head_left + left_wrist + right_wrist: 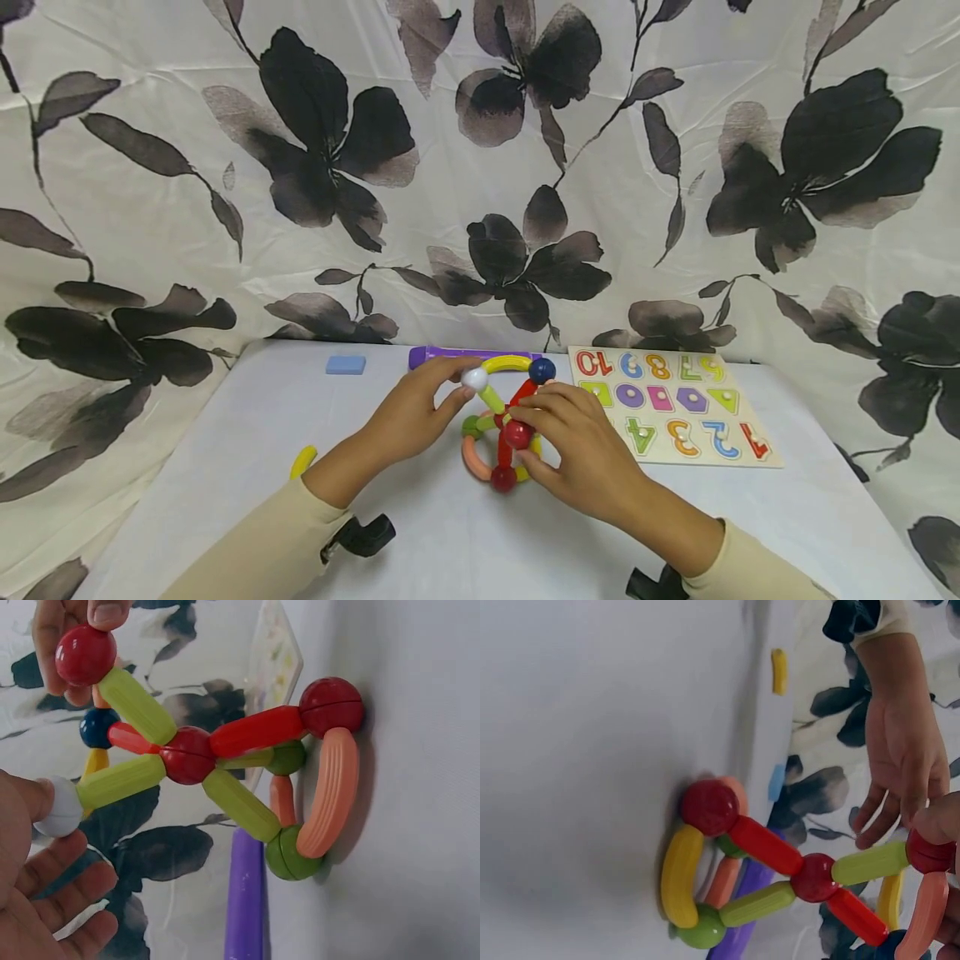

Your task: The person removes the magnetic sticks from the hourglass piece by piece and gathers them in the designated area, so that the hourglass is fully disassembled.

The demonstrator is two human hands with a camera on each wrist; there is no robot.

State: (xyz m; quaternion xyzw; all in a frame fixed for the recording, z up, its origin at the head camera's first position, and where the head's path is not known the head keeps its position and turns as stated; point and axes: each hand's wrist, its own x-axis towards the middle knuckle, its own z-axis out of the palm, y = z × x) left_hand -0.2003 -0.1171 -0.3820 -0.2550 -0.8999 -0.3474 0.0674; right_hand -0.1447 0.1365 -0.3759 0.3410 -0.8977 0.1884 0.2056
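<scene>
A magnetic ball-and-stick structure (pixel 189 755) stands on the table, with a red ball at its centre and coloured sticks spreading out. My left hand (pixel 416 408) pinches the white ball (pixel 58 808), which sits on the end of a lime stick (pixel 120 784). With thumb and fingers, my right hand (pixel 592 450) grips another red ball (pixel 85 655) on an upper stick. Below, curved sticks, one of them salmon (pixel 334 795), join a red ball (pixel 503 478) and green balls (pixel 292 853) into a base. A yellow curved stick (pixel 507 363) runs to the blue ball (pixel 542 371) at the top.
Behind the structure lies a long purple stick-like object (pixel 427 357). At the back right is a number and shape puzzle board (pixel 705 408). A blue block (pixel 346 365) lies at the back left, and a loose yellow piece (pixel 303 461) is beside my left forearm. Floral cloth (pixel 525 167) hangs behind.
</scene>
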